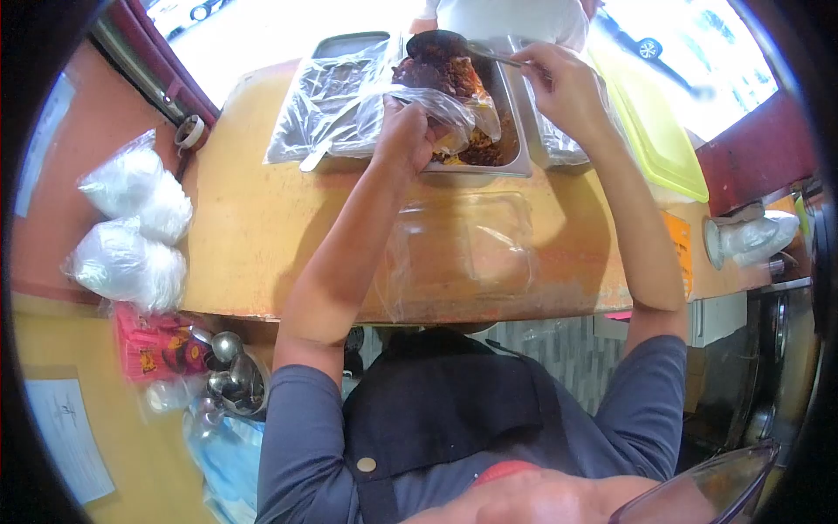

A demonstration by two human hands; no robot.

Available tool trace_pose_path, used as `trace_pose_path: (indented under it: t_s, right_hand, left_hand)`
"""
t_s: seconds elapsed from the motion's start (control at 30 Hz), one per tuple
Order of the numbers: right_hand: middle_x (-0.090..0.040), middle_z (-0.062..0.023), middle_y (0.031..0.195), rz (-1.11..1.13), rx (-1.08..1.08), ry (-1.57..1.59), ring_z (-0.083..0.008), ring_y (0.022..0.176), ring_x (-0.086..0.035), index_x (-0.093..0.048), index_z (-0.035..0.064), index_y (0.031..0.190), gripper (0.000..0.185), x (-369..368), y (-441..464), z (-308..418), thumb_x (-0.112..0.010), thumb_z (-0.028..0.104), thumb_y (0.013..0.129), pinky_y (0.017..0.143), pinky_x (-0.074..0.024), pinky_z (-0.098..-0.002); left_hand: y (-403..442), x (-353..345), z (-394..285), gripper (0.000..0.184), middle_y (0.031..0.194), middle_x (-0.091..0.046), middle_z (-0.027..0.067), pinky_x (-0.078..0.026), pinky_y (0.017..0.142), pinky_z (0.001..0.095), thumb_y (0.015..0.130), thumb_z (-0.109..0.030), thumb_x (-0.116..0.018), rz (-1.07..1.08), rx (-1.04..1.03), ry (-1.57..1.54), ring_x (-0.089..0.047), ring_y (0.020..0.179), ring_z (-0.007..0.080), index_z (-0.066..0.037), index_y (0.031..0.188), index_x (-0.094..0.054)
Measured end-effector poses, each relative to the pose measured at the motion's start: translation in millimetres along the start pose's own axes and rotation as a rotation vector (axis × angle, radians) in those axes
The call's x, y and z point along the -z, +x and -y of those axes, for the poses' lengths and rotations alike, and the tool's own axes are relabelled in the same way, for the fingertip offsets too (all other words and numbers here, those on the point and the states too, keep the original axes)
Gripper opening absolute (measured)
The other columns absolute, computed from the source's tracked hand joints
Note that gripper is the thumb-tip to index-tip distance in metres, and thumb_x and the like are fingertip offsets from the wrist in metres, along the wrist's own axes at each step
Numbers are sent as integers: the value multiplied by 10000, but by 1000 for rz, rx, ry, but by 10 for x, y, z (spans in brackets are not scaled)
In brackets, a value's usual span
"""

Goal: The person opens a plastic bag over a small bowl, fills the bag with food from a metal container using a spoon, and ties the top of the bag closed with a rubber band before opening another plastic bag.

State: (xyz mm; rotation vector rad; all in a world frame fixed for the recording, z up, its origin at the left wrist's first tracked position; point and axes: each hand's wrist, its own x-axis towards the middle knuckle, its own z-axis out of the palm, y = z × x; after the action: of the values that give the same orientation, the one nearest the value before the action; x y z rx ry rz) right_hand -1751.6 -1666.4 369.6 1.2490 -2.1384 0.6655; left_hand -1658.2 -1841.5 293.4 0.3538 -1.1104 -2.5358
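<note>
My left hand is closed on a clear plastic bag over the metal food tray. Dark reddish-brown food shows at the bag's mouth. My right hand grips the handle of a dark ladle, whose bowl is tipped over that food. More brown food lies in the tray below the bag. To the left is another metal tray covered in clear plastic, with a pale flat handle at its front. A clear plastic lid rests on the table before me.
A yellow-green lid and a plastic-covered container stand right of the food tray. Filled clear bags hang at the left. A person in a white shirt is beyond the table. An orange sheet is at the right edge.
</note>
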Motion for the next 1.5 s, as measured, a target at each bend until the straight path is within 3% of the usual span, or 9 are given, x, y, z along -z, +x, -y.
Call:
trace_pose_path:
  t_s: [0.1, 0.5, 0.63, 0.77, 0.97, 1.1, 1.17, 1.37, 1.5]
  right_hand:
    - [-627, -43, 940, -10, 34, -150, -298, 799, -609, -605, 144, 972, 156, 91, -63, 124, -543, 173, 832, 710, -483, -398]
    - [-631, -88, 814, -103, -69, -112, -281, 659, -611, -612, 185, 984, 157, 94, -231, 33, -575, 142, 838, 584, -481, -372]
    - [-653, -124, 816, 140, -341, -271, -271, 726, -636, -652, 135, 976, 175, 462, -228, 57, -555, 194, 842, 671, -491, -382]
    - [-653, -139, 827, 561, -307, -311, -297, 788, -638, -662, 133, 966, 195, 180, -271, 191, -540, 192, 827, 742, -496, -417]
    - [-576, -138, 995, 795, -351, -192, -305, 978, -561, -650, 72, 912, 176, -419, -409, 269, -555, 62, 764, 818, -471, -376]
    - [-600, -138, 942, 542, -119, -215, -311, 885, -596, -658, 69, 914, 168, -121, -510, 539, -553, 62, 782, 763, -490, -388]
    - [-625, -134, 907, 407, -72, 227, -269, 784, -620, -619, 71, 1086, 296, -150, -623, 743, -543, 47, 801, 723, -501, -350]
    - [-630, -130, 796, 172, -374, 663, -153, 703, -585, -297, -17, 1368, 596, -703, -737, 1164, -503, 12, 810, 674, -473, -276]
    - [-608, -82, 824, 84, -540, 808, -115, 716, -562, -328, -74, 1295, 507, -849, -598, 1074, -487, -18, 817, 651, -461, -246]
  left_hand:
    - [49, 62, 51, 539, 1158, -452, 217, -565, 759, 489, 790, 130, -283, 51, -14, -21, -606, 936, 341, -80, 1274, -170]
    - [53, 45, 6, 452, 1100, -491, 198, -573, 708, 489, 787, 119, -312, 38, -21, 22, -616, 893, 347, -65, 1198, -267]
    - [251, 237, 0, 447, 1082, -492, 192, -571, 696, 483, 782, 119, -321, 63, -104, 51, -611, 883, 335, -50, 1193, -271]
    - [190, 213, -155, 441, 1102, -483, 184, -566, 714, 471, 791, 114, -305, 57, -152, 112, -602, 906, 317, -45, 1199, -258]
    - [127, 166, -215, 456, 1119, -473, 186, -568, 727, 454, 793, 116, -318, 2, -158, 122, -593, 926, 298, -56, 1210, -252]
    - [102, 153, -209, 461, 1128, -461, 196, -575, 706, 433, 786, 113, -360, 35, -124, 81, -595, 914, 289, -39, 1206, -247]
    - [168, 209, -81, 456, 1114, -465, 199, -577, 695, 421, 781, 109, -380, 54, -179, 98, -598, 901, 286, -23, 1197, -249]
    - [50, 47, -30, 119, 868, -620, 128, -530, 629, 301, 815, 26, -499, -8, -160, 47, -639, 763, 215, 13, 894, -588]
    - [-67, -43, -87, 120, 859, -610, 130, -545, 607, 321, 815, 26, -500, -88, -121, -25, -640, 767, 233, 21, 914, -568]
